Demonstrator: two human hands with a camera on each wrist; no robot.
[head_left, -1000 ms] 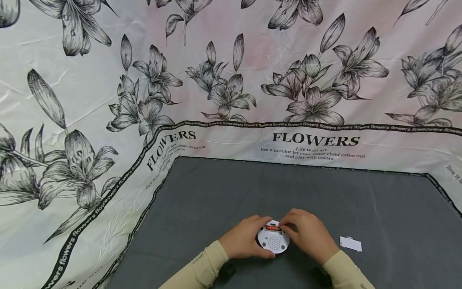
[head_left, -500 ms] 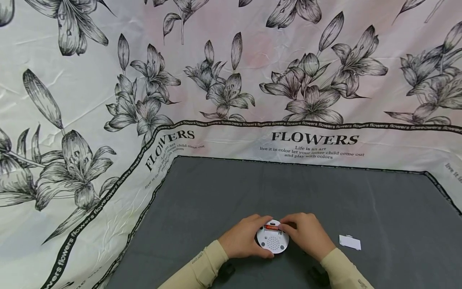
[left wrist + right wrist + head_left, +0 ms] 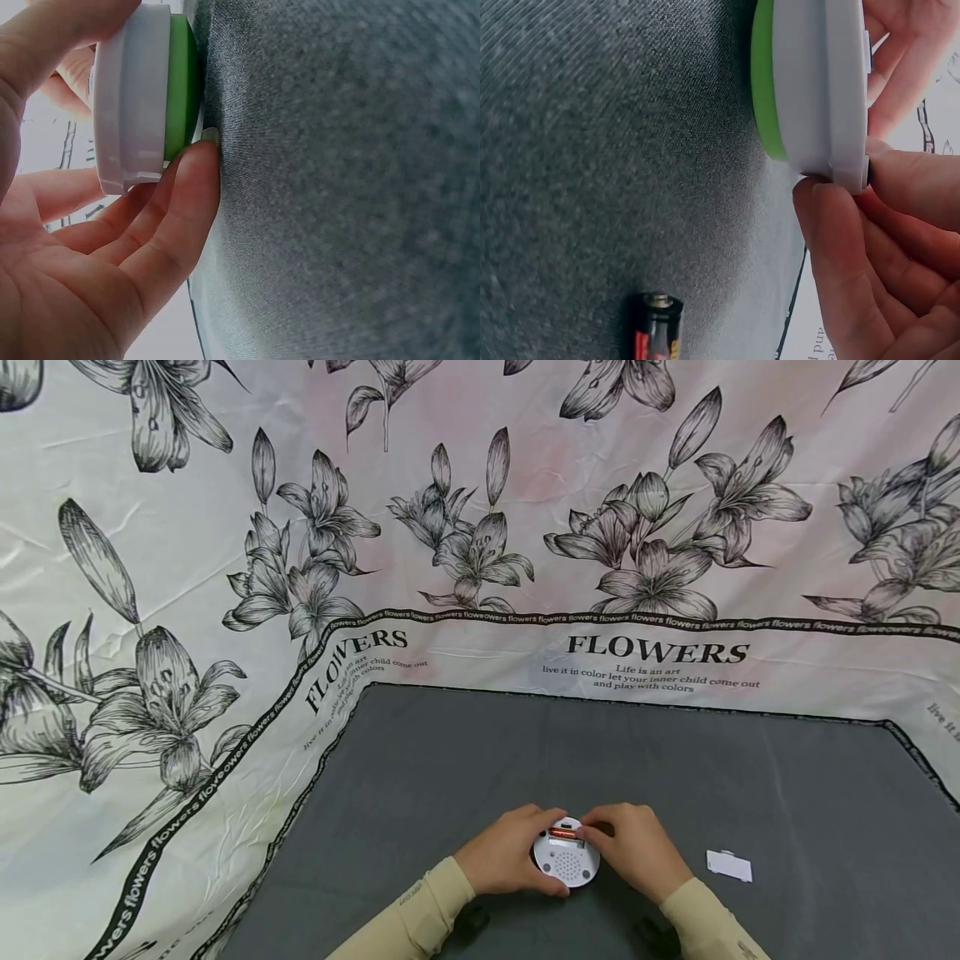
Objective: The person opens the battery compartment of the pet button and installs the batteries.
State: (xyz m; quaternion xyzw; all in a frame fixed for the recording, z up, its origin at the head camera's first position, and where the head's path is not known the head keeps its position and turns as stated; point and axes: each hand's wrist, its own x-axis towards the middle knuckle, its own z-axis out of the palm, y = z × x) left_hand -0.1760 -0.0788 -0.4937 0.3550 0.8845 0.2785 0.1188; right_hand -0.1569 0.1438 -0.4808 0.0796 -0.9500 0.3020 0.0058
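A round white battery-powered device (image 3: pixel 568 864) with a green underside rests back-up on the grey cloth, speaker holes showing. Inside its uncovered battery compartment lies a red battery (image 3: pixel 564 832). My left hand (image 3: pixel 506 852) grips the device by its left side, thumb at the near edge and fingers at the far edge. At the far right edge, my right hand (image 3: pixel 637 843) pinches the rim. In the right wrist view its thumb (image 3: pixel 915 180) presses on the back face and the index finger lies against the side. The right fingertips cover the battery's right end.
A white battery cover (image 3: pixel 728 866) lies on the cloth (image 3: pixel 450 752) to the right. The right wrist view shows another black, red and gold battery (image 3: pixel 658 326) lying near the right hand. Behind, a flower-printed cloth (image 3: pixel 480 652) borders the grey area.
The right hand and forearm have shifted slightly left and inward, fingertips staying by the battery's right end. The left hand and the device have hardly moved.
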